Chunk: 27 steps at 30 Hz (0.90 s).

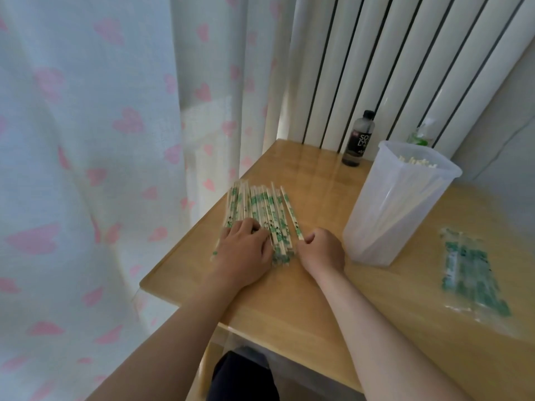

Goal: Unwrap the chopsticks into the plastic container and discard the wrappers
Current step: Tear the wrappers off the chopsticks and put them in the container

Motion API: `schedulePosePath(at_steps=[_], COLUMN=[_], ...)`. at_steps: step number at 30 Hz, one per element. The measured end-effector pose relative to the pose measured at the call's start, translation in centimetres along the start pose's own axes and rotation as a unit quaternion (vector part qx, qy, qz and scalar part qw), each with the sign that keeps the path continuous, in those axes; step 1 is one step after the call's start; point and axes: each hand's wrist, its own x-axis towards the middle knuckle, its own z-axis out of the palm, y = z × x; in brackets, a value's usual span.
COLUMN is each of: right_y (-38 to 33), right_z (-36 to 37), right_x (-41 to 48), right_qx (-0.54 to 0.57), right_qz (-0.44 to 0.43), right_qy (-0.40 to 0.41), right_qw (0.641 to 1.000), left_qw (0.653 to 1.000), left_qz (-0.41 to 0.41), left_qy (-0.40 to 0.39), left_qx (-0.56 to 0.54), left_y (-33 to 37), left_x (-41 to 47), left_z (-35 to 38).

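Palette: pale tones, green print, pink hearts.
Curtain (86, 169) at 9 o'clock: white, pink hearts. Worktop (318, 299): honey wood. Wrapped chopsticks (260, 206), centre: pale, green print. Plastic container (390, 215) at 3 o'clock: frosted translucent white. Wrappers (469, 270) at 4 o'clock: clear, green print. Bottle (359, 140) at 1 o'clock: dark, black cap, white lettering.

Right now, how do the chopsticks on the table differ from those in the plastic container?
The table chopsticks lie flat in green-printed wrappers; the container chopsticks stand leaning, bare. The table chopsticks spread in a loose pile; the container chopsticks are gathered inside the plastic container. Both look pale.
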Motion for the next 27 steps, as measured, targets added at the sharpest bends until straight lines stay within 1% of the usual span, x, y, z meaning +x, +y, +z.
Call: schedulePosePath(at_steps=[4,9,11,14,17,20,22,24,25,27], right_y=[0.2,0.2,0.3,0.4,0.2,-0.1,-0.3,-0.3,-0.3,-0.4], right_z=[-0.5,-1.3,-1.7,-2.4,-3.9,-5.6,-6.7,-7.8,-8.5,-9.8], right_x=[-0.3,-0.9,-1.1,-1.6,-2.5,-3.0,-3.2,-3.3,-3.3,-3.3], right_qx=[0.055,0.137,0.191,0.299,0.357,0.382,0.4,0.42,0.43,0.456], right_qz=[0.04,0.063,0.083,0.098,0.078,0.066,0.056,0.04,0.031,0.014], right_qy=[-0.001,0.0,0.003,0.013,-0.016,-0.05,-0.056,-0.051,-0.047,-0.044], right_qw=[0.998,0.989,0.978,0.949,0.931,0.92,0.913,0.905,0.901,0.889], left_qw=[1.0,1.0,1.0,1.0,0.999,0.995,0.992,0.994,0.997,0.998], left_qz=[-0.001,0.001,-0.002,-0.005,-0.011,-0.022,-0.035,-0.041,-0.031,0.026], left_qy=[-0.005,-0.004,0.001,0.001,0.009,0.004,-0.008,-0.017,-0.008,0.027], left_qx=[-0.006,-0.008,-0.011,-0.021,-0.049,-0.099,-0.12,-0.096,-0.073,-0.051], left_y=[0.0,-0.1,0.1,0.1,0.1,0.2,0.3,0.7,1.1,2.6], left_x=[-0.1,-0.3,-0.4,-0.3,-0.3,-0.4,-0.3,0.0,0.3,1.0], left_z=[-0.1,-0.2,-0.3,-0.4,-0.7,-1.0,-1.4,-2.0,-2.2,-3.0])
